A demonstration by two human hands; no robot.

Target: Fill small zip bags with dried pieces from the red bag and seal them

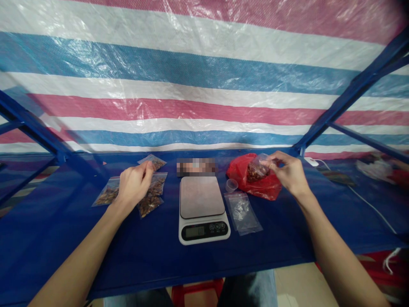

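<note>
Nearest, below the table edge, a red plastic stool (194,288) shows between the person's knees. On the blue fabric tabletop (96,251) sits a digital kitchen scale (202,209), its display unlit or too dim to read, and everything else is placed from it.

To the scale's right, the right hand (287,172) pinches a small clear zip bag (258,167) of brown chunks between thumb and bunched fingers, holding it up against a red plastic bag (265,187). Just beside the scale on that side are a small clear plastic cup (231,185) and a crumpled clear bag (241,212).

To the scale's left, the left hand (134,185) curls downward, fingers pressed together. Whether they grip anything, I cannot tell. It sits among filled clear bags (107,192) of the same brown chunks, one lying farther back (152,162).

Behind the scale is a pixelated patch (196,167) – its content is hidden. Beyond everything hangs a striped woven tarp (191,106), crossed by blue metal frame bars (351,89).
</note>
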